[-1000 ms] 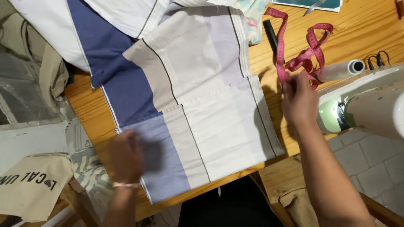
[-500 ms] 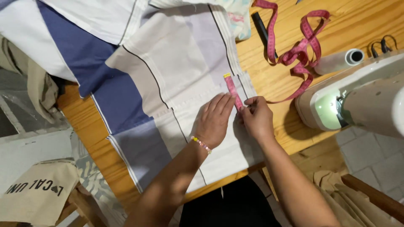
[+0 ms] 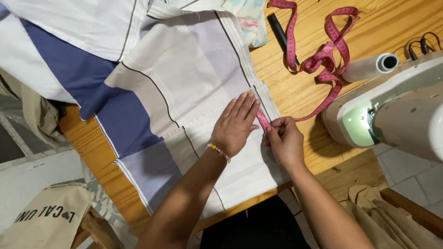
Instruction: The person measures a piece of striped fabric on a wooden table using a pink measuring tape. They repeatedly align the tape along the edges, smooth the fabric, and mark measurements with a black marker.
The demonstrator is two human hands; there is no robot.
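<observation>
- The left hand [image 3: 236,123] lies flat and open on the cloth [image 3: 184,92]. Its fingers are spread and press the cloth down.
- The right hand [image 3: 284,140] is closed in a pinch on the pink tape [image 3: 263,119]. It holds the tape against the cloth, just beside the left hand.
- The end of the tape lies on the cloth near its striped edge, between the two hands. The rest runs off to the right over the table [image 3: 300,87] and ends in a loose, tangled pile near the top.
- The cloth is big, with blue, grey and white blocks. It covers most of the table and hangs a bit over the near edge.
- A sewing machine [image 3: 392,110] stands at the right, well apart from the hands. A white roll [image 3: 369,68] lies by it, near the tape pile. A black pen [image 3: 279,30] lies under the tape.
- What could go wrong: the tape may slip if the pinch gets loose, and then the measure would be off.
- The cloth may bunch up if the flat hand lifts or slides.
- The tangled part may snag and tug the tape crooked.
- The hanging cloth may pull itself down off the table.
</observation>
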